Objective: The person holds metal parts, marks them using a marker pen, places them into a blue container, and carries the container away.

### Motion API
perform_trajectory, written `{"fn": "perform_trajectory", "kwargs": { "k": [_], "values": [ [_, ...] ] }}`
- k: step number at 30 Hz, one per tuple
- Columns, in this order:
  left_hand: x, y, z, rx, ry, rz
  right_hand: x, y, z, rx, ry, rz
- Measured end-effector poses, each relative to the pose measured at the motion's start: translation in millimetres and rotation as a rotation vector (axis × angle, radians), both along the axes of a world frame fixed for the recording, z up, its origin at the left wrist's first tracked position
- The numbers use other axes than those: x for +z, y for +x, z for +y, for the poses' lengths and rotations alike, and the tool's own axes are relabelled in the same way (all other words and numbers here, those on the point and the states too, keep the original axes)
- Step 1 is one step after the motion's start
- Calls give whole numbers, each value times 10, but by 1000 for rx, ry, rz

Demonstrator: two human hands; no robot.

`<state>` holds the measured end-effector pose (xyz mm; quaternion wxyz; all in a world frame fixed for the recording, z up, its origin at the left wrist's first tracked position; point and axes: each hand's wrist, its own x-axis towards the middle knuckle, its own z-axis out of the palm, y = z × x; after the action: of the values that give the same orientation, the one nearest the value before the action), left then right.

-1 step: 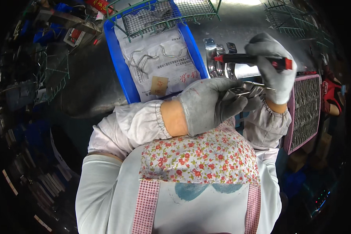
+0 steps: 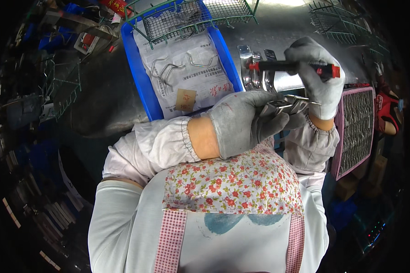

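My left hand point(image 2: 241, 120), in a grey-palmed glove, is closed round a shiny bent metal piece point(image 2: 278, 107). More bright metal point(image 2: 300, 102) with a thin tip reaches from it toward my right wrist. My right hand point(image 2: 321, 73), gloved in the same grey and white, is wrapped round a black stick-shaped tool with red ends point(image 2: 275, 66). The tool lies nearly level above the left hand, and its exact kind cannot be made out. Beyond it, several shiny curved metal pieces point(image 2: 245, 57) rest on the metal bench point(image 2: 259, 27).
A blue tray point(image 2: 136, 68) lined with printed paper holds bent wire hooks point(image 2: 198, 61) and a tan paper slip point(image 2: 186, 100). Over its far end stands a green wire basket point(image 2: 173, 22). Another green rack point(image 2: 332, 22) is at far right, above a pink-framed panel point(image 2: 356, 132).
My right hand and the black tool have shifted very slightly to the left. My left hand and the metal piece look unmoved.
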<state>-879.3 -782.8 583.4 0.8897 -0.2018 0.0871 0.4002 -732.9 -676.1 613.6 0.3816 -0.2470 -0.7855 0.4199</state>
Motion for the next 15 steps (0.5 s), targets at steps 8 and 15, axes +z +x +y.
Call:
{"fn": "perform_trajectory", "kwargs": {
  "k": [8,15],
  "values": [
    [1,-42,-26,14,18,120,-141,262,90,33,-90,346],
    [93,-101,-67,-24,160,323,-153,329,124,-406,196,409]
  ]
}}
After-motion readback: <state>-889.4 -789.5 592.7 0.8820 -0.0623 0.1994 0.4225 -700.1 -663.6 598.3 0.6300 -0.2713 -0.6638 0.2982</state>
